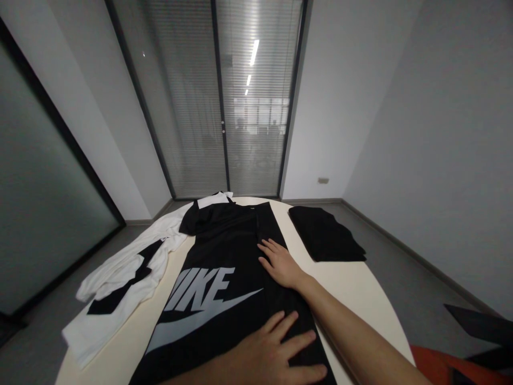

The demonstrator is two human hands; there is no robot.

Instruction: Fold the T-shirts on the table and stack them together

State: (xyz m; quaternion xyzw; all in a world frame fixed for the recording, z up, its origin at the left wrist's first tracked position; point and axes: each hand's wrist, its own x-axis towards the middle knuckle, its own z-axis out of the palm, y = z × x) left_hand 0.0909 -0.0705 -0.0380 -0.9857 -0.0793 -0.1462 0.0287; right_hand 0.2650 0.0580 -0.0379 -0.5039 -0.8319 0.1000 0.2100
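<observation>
Two-handedly touching the grey-printed black shirt [228, 240], spreading fingers wide on the left hand [269, 350] and slightly on the right hand [284, 264].

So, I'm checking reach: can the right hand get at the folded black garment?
Probably yes: the right hand rests on the black shirt, with just tabletop between it and the folded black garment.

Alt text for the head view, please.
A person's left hand and right hand rest on a black shirt with large grey print, on a pale table. A white-and-black garment lies left, a folded black cloth right.
</observation>
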